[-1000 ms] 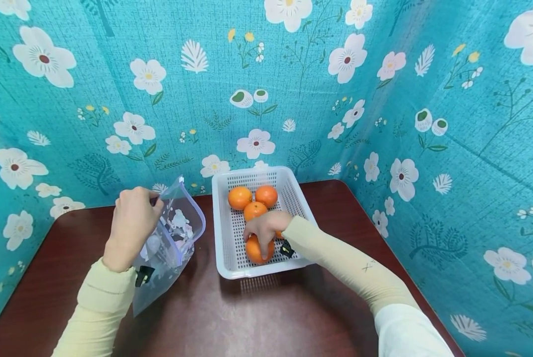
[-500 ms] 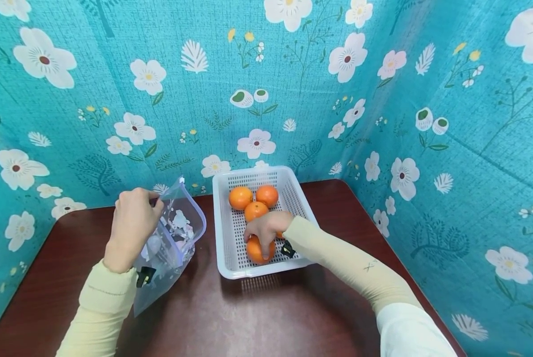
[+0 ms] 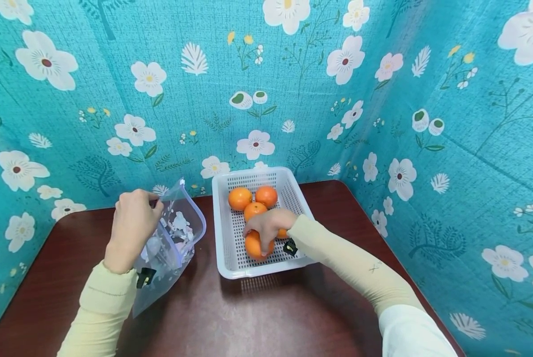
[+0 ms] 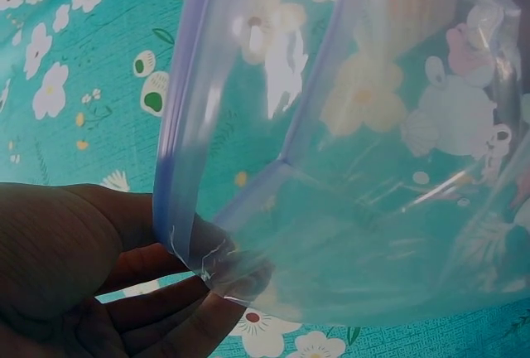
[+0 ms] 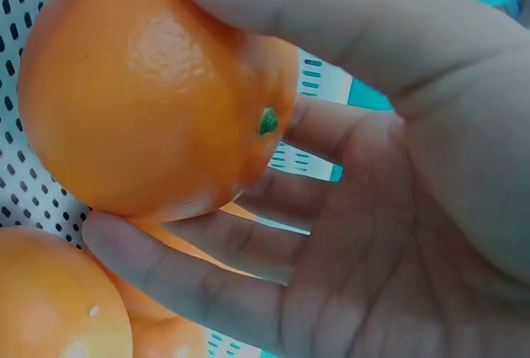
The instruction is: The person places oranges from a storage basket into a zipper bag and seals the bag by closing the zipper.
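Observation:
A clear zip bag with a purple seal and printed figures stands with its mouth spread at the left. My left hand pinches the rim of that bag between thumb and fingers; the left wrist view shows the bag's corner in the grip. Inside a white slotted basket, my right hand holds the nearest orange, thumb on one side and fingers round the other. The right wrist view shows this orange with its green stem end facing the palm.
Several other oranges lie in the basket, among them one at the back left, one at the back right and one behind the hand. A dark brown table bears everything. Flowered turquoise cloth hangs behind and at the right.
My right hand and the orange in it have shifted slightly up and back in the basket. My left hand and the bag hold nearly still.

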### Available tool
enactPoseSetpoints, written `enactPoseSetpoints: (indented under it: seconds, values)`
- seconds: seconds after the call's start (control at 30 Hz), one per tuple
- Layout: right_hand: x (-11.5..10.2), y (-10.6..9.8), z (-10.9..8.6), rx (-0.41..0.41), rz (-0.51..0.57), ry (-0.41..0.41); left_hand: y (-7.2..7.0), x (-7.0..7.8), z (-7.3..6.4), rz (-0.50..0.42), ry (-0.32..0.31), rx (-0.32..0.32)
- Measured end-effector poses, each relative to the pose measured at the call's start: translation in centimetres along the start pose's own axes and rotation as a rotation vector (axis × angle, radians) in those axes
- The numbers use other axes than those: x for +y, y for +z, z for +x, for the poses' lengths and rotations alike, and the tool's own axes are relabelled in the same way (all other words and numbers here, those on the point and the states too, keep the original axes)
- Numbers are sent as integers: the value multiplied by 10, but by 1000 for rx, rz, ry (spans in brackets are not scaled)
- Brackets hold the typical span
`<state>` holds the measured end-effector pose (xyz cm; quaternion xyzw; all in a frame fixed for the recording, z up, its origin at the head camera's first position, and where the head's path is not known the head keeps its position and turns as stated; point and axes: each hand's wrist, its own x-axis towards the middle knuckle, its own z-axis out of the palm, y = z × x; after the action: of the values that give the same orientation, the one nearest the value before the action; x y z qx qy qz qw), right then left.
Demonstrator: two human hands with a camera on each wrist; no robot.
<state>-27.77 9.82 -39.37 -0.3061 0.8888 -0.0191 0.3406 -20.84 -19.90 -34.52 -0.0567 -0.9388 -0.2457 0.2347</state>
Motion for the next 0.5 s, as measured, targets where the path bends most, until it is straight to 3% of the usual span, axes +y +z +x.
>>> enactPoseSetpoints:
  seconds: [0.5]
  values:
    - [3,-8,-8,41,39,-31,-1,2,-1,1,-2,-6]
